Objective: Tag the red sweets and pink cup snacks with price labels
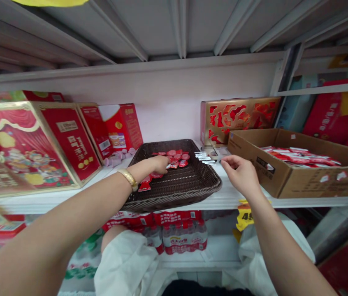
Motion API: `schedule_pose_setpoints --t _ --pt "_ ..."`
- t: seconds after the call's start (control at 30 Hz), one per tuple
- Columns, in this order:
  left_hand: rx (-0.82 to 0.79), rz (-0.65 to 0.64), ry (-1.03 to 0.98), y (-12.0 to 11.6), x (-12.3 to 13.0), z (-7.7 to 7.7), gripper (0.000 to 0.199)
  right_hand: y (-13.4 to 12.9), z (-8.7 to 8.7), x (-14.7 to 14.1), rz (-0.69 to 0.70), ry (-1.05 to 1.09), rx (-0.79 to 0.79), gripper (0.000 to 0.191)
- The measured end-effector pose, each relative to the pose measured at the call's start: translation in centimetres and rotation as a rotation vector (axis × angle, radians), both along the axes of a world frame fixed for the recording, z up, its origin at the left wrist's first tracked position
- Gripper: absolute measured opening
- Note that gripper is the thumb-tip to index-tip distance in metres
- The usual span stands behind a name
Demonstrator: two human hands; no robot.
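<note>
A dark brown woven basket [189, 187] sits on a white shelf [223, 199] in front of me. Small red packets [177, 158] lie inside it toward the back. My left hand [158, 164], with a gold bracelet on the wrist, reaches into the basket and rests on the red packets, fingers curled over them. My right hand [238, 172] hovers just right of the basket's rim, fingers loosely bent, near several small silver-white packets [205, 157] lying on the shelf. I cannot tell whether either hand grips a packet.
An open cardboard box [285, 179] with red packets stands at the right. Red gift boxes [38, 144] crowd the left, a gold-red box [238, 117] stands at the back. Bottled water packs [180, 234] and a yellow price tag [244, 216] sit below.
</note>
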State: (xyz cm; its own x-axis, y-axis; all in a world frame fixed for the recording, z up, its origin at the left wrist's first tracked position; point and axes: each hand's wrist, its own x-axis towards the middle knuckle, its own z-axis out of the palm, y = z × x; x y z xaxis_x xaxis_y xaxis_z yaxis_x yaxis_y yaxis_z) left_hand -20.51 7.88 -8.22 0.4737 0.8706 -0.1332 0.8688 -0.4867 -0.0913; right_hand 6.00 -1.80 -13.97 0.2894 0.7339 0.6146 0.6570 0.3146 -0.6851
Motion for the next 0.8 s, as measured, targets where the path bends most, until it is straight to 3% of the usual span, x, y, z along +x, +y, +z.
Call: schedule_pose_setpoints --t 0.3,0.43,0.53,0.67,0.8 --pt "0.06 0.006 0.098 -1.3 0.9 0.5 0.042 1.9 -1.9 -0.6 0.117 0.13 -0.027 0.026" --pt "0.124 0.017 0.039 -1.0 0.5 0.7 0.027 2.1 -1.9 -0.7 0.122 0.183 -0.052 0.028" --pt "0.08 0.058 -0.295 -0.7 0.5 0.8 0.016 2.1 -1.6 -0.9 0.121 0.226 -0.047 0.029" --pt "-0.289 0.084 -1.02 -1.3 1.3 1.5 0.024 1.6 -1.1 -1.4 0.16 0.392 -0.014 0.035" --pt "-0.483 0.067 -1.31 -3.4 2.8 3.3 0.022 0.5 -0.5 -2.0 0.217 0.507 0.08 0.034"
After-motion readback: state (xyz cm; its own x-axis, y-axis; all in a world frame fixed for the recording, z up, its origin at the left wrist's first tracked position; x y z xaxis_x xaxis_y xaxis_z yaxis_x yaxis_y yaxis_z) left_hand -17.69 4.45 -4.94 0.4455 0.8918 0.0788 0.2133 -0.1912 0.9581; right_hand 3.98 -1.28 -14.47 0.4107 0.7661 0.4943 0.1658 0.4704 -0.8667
